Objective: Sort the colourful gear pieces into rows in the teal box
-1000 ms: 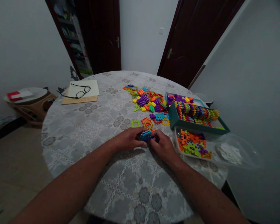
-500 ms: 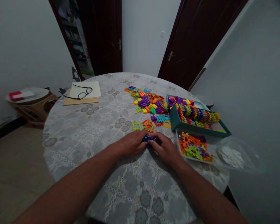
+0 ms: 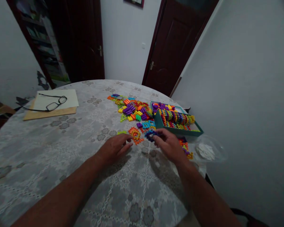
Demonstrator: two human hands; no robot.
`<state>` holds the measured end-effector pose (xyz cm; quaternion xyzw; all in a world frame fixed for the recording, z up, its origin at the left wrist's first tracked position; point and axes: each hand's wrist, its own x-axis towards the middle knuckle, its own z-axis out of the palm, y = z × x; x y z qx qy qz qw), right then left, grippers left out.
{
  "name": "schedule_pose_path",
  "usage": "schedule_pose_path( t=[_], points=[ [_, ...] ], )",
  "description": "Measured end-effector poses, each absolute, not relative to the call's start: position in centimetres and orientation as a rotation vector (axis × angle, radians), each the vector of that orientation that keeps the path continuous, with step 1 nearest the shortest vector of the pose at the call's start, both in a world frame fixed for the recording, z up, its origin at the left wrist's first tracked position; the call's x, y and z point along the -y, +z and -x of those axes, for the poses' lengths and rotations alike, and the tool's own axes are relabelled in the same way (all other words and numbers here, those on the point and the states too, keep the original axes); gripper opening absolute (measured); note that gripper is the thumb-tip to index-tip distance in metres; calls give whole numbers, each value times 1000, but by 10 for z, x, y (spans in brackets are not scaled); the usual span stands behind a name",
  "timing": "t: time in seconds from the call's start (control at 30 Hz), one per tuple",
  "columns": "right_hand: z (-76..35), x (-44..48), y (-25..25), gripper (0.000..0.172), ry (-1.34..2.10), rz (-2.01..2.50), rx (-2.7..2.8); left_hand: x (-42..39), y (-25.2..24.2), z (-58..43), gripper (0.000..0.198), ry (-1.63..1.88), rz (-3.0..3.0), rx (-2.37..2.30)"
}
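Between the thumb and fingers of my right hand (image 3: 168, 144) is a dark blue toothed building piece (image 3: 150, 135), shaped like a frame with a hole in it. My left hand (image 3: 115, 147) is held over the table with its thumb and fingers apart and nothing between them. Just beyond its fingertips lie a yellow square frame piece (image 3: 136, 135) and orange toothed pieces (image 3: 132, 130). A lime green piece (image 3: 121, 132) shows partly behind the left hand. Blue pieces (image 3: 148, 125) lie beyond the held piece.
A heap of coloured pieces (image 3: 132, 110) lies further back. To the right stand a teal box (image 3: 180, 130) with rows of pieces, a tub of orange and purple pieces (image 3: 186, 148) partly behind my right hand, and a clear plastic bag (image 3: 215, 151). Glasses (image 3: 53, 105) rest on paper at left.
My hands have come apart. The right one keeps the dark blue piece and lifts it; the left has let go and moved left. The view has turned to the right.
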<state>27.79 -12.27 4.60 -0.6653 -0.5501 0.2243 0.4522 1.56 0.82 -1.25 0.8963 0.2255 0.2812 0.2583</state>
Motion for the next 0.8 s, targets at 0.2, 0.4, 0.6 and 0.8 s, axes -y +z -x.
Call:
schedule_pose_path(
  t=[0.2,0.4,0.6,0.8],
  points=[
    [-370,88,80,33,-239,2140,1256,-14,-13,-14,32,776,-2469,-670],
    [-401,50,78,31,-127,2646,1336,-16,-19,-14,35,732,-2506,-692],
    [-396,33,74,28,18,2588,1407,-17,-16,-13,34,710,-2485,-732],
    [-400,41,72,53,157,2417,1472,-19,-18,-12,37,713,-2491,-757]
  ],
)
